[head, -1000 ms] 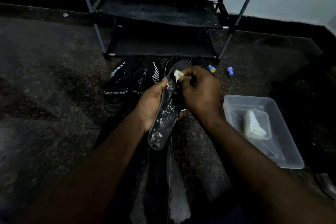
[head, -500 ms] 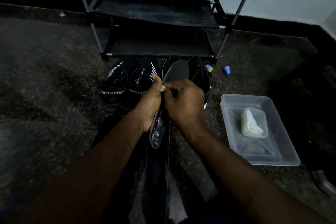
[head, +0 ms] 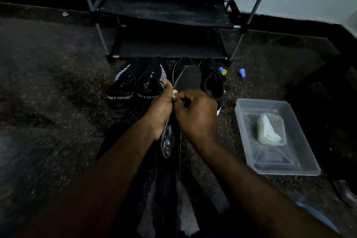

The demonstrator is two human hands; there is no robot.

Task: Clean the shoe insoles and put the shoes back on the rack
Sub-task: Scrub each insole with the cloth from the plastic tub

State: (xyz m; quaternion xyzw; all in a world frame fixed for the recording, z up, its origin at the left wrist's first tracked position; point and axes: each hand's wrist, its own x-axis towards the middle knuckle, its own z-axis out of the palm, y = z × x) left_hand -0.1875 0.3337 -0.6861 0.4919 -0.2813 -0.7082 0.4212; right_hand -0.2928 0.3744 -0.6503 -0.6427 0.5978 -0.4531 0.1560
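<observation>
My left hand (head: pixel 161 112) grips a dark insole (head: pixel 188 79) by its left edge, holding it upright over my lap; its lower end (head: pixel 167 144) is speckled white. My right hand (head: pixel 196 116) pinches a small pale wipe (head: pixel 174 93) against the middle of the insole. Two black "SPORT" shoes (head: pixel 120 91) (head: pixel 151 87) stand on the floor just beyond my hands, with another black pair (head: pixel 212 81) to their right. The black shoe rack (head: pixel 166 11) stands behind them against the wall, its two visible shelves bare.
A clear plastic tray (head: pixel 293 162) holding a whitish lump (head: pixel 267 131) sits on the floor at my right. Two small blue caps (head: pixel 222 71) (head: pixel 242 73) lie by the rack's right leg. Dark speckled floor spreads to both sides. My legs stretch under my arms.
My right hand slid with the wipe from the insole's top end down to its middle. The insole turned more edge-on, so its upper part now shows above my hands.
</observation>
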